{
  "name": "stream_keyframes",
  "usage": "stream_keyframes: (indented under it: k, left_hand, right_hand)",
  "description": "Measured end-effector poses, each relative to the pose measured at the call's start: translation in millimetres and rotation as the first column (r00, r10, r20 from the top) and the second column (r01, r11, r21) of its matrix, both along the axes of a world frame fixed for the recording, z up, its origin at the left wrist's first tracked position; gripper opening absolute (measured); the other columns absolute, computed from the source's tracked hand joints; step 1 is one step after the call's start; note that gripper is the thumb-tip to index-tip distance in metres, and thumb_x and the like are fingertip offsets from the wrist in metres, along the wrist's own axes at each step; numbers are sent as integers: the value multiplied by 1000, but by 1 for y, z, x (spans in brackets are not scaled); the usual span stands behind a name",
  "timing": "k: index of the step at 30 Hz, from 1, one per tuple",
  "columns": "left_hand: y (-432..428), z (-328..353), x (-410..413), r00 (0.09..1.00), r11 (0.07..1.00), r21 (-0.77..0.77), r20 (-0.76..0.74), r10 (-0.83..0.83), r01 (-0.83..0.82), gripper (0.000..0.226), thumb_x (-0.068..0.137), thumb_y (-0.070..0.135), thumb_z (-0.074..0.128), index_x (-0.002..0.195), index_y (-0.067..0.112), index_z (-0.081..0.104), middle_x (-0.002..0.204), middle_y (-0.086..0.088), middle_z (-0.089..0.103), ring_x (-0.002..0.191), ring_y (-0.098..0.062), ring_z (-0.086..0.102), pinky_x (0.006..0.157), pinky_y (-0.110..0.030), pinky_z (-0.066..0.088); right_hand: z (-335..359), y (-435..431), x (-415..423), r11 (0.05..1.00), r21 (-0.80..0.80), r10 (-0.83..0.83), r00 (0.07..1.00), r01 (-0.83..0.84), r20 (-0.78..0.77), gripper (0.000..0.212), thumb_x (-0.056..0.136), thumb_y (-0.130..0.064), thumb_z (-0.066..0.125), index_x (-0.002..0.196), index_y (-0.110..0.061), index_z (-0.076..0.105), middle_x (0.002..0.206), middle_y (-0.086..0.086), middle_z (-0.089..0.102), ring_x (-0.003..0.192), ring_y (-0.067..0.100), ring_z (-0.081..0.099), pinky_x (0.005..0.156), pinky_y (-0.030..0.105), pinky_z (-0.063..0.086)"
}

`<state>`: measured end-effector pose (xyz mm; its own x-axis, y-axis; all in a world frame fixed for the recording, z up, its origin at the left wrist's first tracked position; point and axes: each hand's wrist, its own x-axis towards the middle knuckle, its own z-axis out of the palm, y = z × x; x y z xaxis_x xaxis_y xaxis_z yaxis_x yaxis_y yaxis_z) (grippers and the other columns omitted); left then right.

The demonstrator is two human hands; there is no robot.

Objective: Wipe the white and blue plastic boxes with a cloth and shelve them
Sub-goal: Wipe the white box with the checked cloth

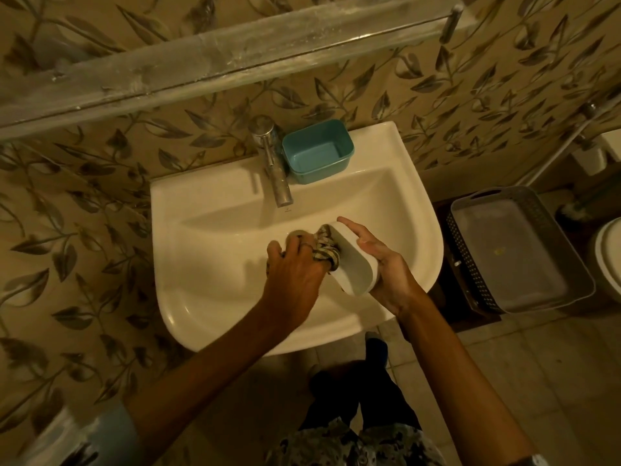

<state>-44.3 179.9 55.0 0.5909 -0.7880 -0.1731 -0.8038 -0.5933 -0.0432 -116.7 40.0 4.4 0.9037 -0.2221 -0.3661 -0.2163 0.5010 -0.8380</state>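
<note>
Evidently early: the right grip [386,264] clasps the white box [354,264], the left grip [295,267] clutches the cloth [324,247] against it; the blue box [317,151] waits unshelved beside the tap [280,183].

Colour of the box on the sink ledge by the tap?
Teal-blue box, seen in the head view.

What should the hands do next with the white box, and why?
Probably rub the cloth round inside the white box. The left hand grips the cloth at the box's open mouth, the right hand holds the box tilted over the sink, and the blue box sits by the tap.
</note>
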Motion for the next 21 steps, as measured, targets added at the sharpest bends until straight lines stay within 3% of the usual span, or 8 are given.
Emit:
stream_keyframes:
  k: [3, 6, 11, 13, 16, 19, 21]
  left_hand:
    - [-7, -4, -25, 981, 990, -7, -139, 139, -141, 45, 87, 1, 45, 125, 24, 56, 134, -10, 43, 118, -30, 37, 89, -41, 29]
    - [-16, 0, -45, 955, 984, 1, -240, 174, -179, 51, 87, 1, 49, 133, 23, 48, 141, -9, 33, 120, -28, 32, 92, -40, 29]
    - [-21, 11, -41, 868, 976, 5, -457, 195, -217, 50, 83, -4, 50, 120, 29, 60, 127, -5, 41, 116, -25, 36, 92, -39, 28]
    - [-22, 10, -32, 764, 963, -17, -613, 203, -269, 41, 84, -2, 51, 110, 25, 66, 122, -6, 48, 113, -26, 44, 93, -41, 35]
    - [-24, 19, -23, 528, 930, -81, -839, 131, -360, 32, 84, -11, 45, 101, 3, 69, 110, -17, 63, 106, -31, 58, 91, -42, 48]
    - [-21, 28, -16, 243, 861, 33, -953, 180, -508, 35, 91, -7, 43, 113, 8, 65, 118, -10, 64, 110, -21, 58, 96, -32, 46]
    - [-21, 24, -12, 55, 809, 123, -981, 188, -575, 38, 92, -3, 45, 125, 10, 58, 128, -9, 59, 119, -22, 54, 107, -39, 40]
  right_hand:
    - [0, 2, 5, 998, -60, -21, 1000, 21, -3, 55, 84, -31, 44, 137, -23, 50, 144, 11, 47, 130, 33, 46, 109, 49, 38]
    - [0, 2, 7, 996, -33, -87, 996, 88, 5, 52, 82, -29, 44, 133, -25, 53, 143, 14, 47, 127, 37, 48, 102, 45, 45]
    - [-1, 0, 8, 991, -84, -105, 994, 108, 43, 52, 82, -28, 41, 133, -24, 52, 144, 10, 47, 130, 34, 46, 106, 48, 42]
    - [-1, -1, 9, 982, -161, -91, 994, 100, 60, 50, 82, -28, 41, 131, -28, 53, 144, 6, 47, 133, 29, 43, 111, 53, 34]
    - [-1, -1, 7, 956, -284, -61, 995, 80, 73, 51, 85, -29, 40, 134, -28, 51, 144, -4, 48, 137, 16, 39, 117, 53, 23]
    - [-1, 1, 1, 940, -337, -25, 993, 61, 112, 59, 85, -36, 42, 141, -19, 44, 147, -4, 46, 138, 11, 37, 118, 50, 20]
    - [0, 2, -3, 935, -344, -32, 988, 83, 150, 62, 85, -40, 41, 143, -16, 42, 148, 1, 45, 138, 14, 38, 118, 50, 21]
